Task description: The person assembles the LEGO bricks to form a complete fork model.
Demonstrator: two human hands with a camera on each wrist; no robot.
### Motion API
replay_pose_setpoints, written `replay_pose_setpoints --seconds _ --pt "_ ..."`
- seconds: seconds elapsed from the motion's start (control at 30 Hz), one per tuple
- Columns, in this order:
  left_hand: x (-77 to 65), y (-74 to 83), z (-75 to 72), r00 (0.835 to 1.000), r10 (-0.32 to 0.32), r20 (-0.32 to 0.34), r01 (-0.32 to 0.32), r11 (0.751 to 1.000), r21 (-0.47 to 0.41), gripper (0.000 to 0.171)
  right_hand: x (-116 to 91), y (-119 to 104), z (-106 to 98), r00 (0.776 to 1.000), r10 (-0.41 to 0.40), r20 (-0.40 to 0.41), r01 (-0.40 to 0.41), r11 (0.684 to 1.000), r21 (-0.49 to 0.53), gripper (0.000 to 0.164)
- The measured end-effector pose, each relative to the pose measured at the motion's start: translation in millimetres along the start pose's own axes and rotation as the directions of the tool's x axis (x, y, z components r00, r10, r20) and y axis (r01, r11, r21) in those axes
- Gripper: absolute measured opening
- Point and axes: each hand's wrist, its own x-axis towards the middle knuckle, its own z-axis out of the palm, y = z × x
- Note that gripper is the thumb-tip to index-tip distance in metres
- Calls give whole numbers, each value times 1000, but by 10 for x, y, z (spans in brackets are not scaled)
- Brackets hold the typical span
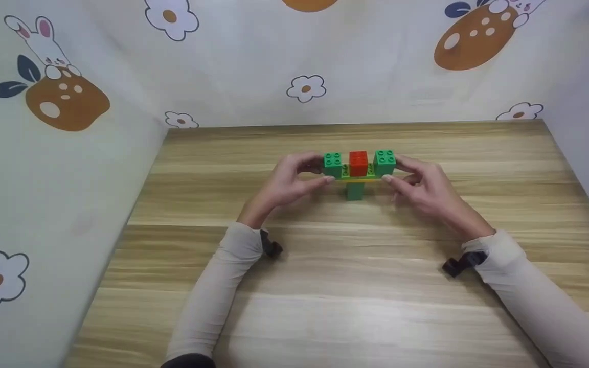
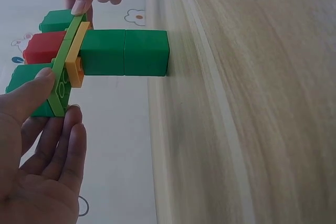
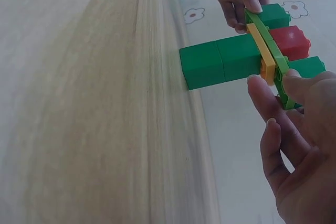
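Note:
A T-shaped structure of toy building bricks stands upright on the table. Two stacked green bricks form its column, topped by a thin yellow-orange plate and a longer lime-green layer. Along the top sit a left green brick, a red brick in the middle and a right green brick, with gaps between them. My left hand pinches the left end, its thumb at the front. At the right end my right hand pinches likewise, with the thumb on the near side.
The wooden table meets a pale wall cloth printed with flowers, rabbits and brown fruit at its back edge. Small black devices are strapped to the left cuff and the right cuff.

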Motion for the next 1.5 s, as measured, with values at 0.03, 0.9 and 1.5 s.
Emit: replay_pose_setpoints --seconds 0.03,0.9,1.5 --pt "-2 3 -2 1000 -6 -2 6 1000 6 39 1 -2 0 1000 0 -2 0 1000 -5 58" --pt "-6 35 -12 999 31 33 -33 997 64 39 -8 2 -7 1000 -15 2 15 999 -41 55" --pt "-5 -13 -13 1000 9 18 -9 1000 -26 39 2 -2 -19 1000 -16 3 16 998 -63 53"
